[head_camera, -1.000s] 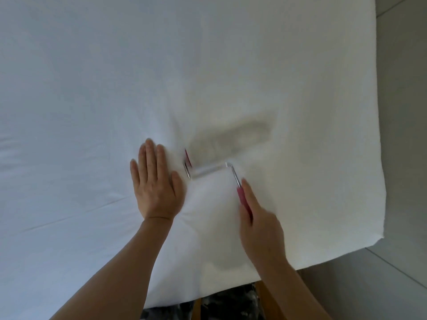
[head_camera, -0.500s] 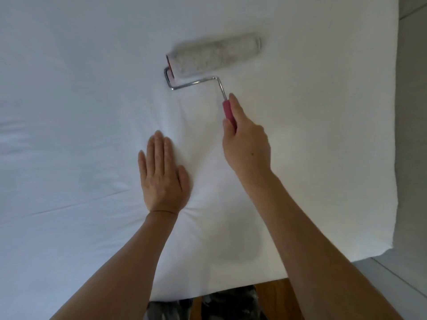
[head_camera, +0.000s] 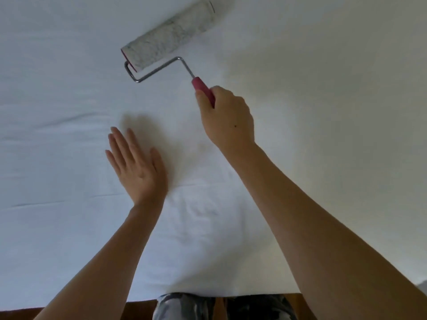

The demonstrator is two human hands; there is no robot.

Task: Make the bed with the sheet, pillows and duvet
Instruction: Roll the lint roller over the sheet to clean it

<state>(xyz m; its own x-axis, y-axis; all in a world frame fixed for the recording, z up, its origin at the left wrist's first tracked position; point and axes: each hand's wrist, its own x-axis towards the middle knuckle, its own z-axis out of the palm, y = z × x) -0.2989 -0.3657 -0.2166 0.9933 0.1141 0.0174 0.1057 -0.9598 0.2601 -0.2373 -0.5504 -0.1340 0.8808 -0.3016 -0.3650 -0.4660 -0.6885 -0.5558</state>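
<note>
- Sheet (head_camera: 69,227): white, spread flat across nearly the whole view; a few shallow creases run sideways at the left and light puckers lie near the middle.
- Near edge of the sheet runs along the bottom of the view, in front of the person's patterned trousers (head_camera: 184,306).
- Left hand (head_camera: 136,165): fingers straight and together, held flat just over or on the sheet; contact cannot be confirmed. It holds nothing. A soft shadow lies beside it.
- Right hand (head_camera: 227,118): fingers curled round the pink handle (head_camera: 203,88) of a roller (head_camera: 168,35).
- Roller: grey-white fuzzy sleeve lying on the sheet, angled up to the right, joined to the handle by a bent metal wire frame (head_camera: 157,70).
- Brown wood strip (head_camera: 20,314) shows below the sheet edge, bottom left.
- No readable writing or label on any item.
</note>
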